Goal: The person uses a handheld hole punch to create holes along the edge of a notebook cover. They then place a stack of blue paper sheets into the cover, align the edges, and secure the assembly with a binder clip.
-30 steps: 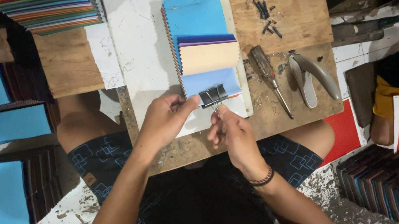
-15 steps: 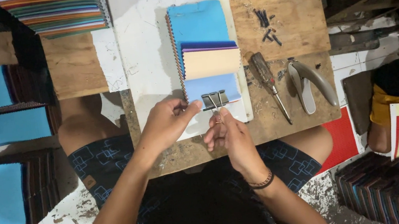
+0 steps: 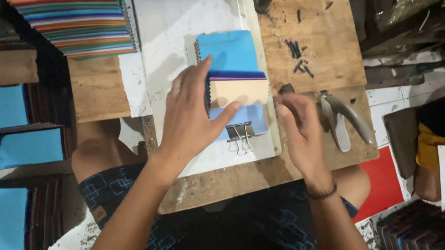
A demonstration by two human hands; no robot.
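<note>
Your left hand (image 3: 191,117) lies flat, fingers spread, on the fabric swatch stack (image 3: 234,82); fingertips touch its beige and light-blue layers. The binder clip (image 3: 239,135) grips the stack's near edge, just below your left fingertips. Your right hand (image 3: 299,125) hovers beside the stack, fingers loosely apart, holding nothing, pliers (image 3: 343,120) just right of it.
</note>
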